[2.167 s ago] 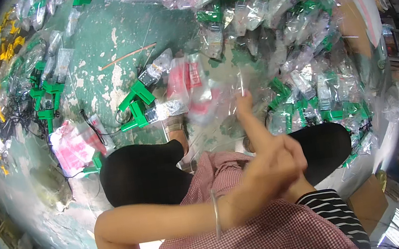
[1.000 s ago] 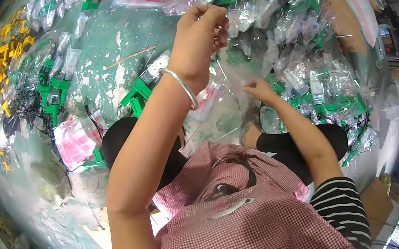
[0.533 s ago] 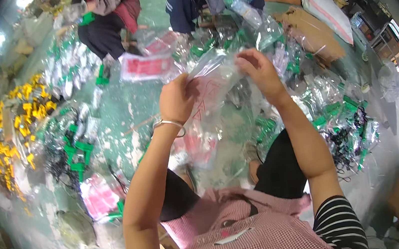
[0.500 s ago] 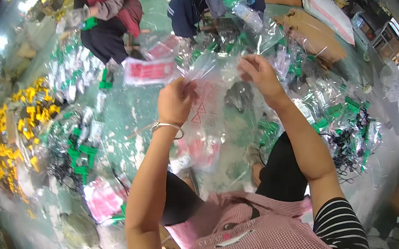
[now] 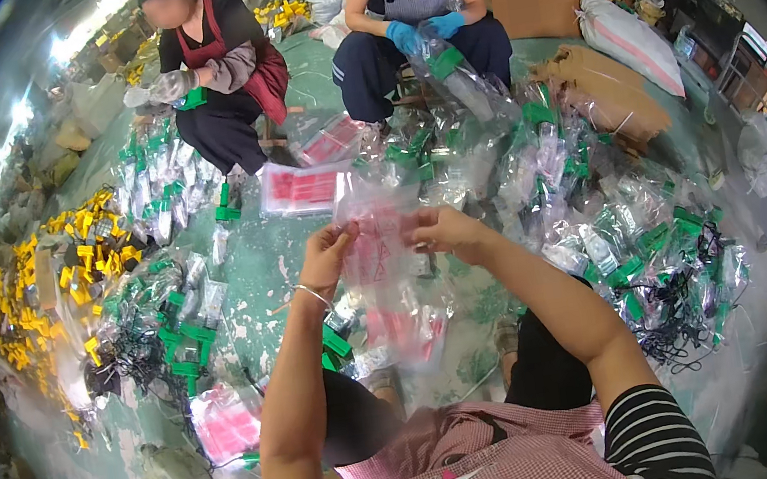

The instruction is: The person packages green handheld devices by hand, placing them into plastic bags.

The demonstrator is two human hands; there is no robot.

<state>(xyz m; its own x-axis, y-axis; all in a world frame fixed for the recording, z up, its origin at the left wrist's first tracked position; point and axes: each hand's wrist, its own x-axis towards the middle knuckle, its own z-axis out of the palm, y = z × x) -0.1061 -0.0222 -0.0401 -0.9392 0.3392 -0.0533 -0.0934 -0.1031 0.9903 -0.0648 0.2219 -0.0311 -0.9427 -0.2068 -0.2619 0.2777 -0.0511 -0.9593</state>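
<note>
A clear plastic bag printed with red triangles hangs in front of me. My left hand pinches its left edge between thumb and fingers. At its right edge, the fingers of my right hand are closed on the plastic. Below it, more red-printed clear bags lie near my feet, partly hidden by the held one. A flat stack of red-and-white printed bags lies on the floor just beyond my left hand. Green-headed parts show beside my left wrist.
Bagged green parts spread ahead and right, with black cords among them. Yellow parts are heaped left. Two people crouch opposite; one in blue gloves holds a bagged green item. Cardboard lies far right.
Both hands have come down and closer together with the bag. My right hand has moved left to the bag's edge. The view has shifted, showing more of the people opposite.
</note>
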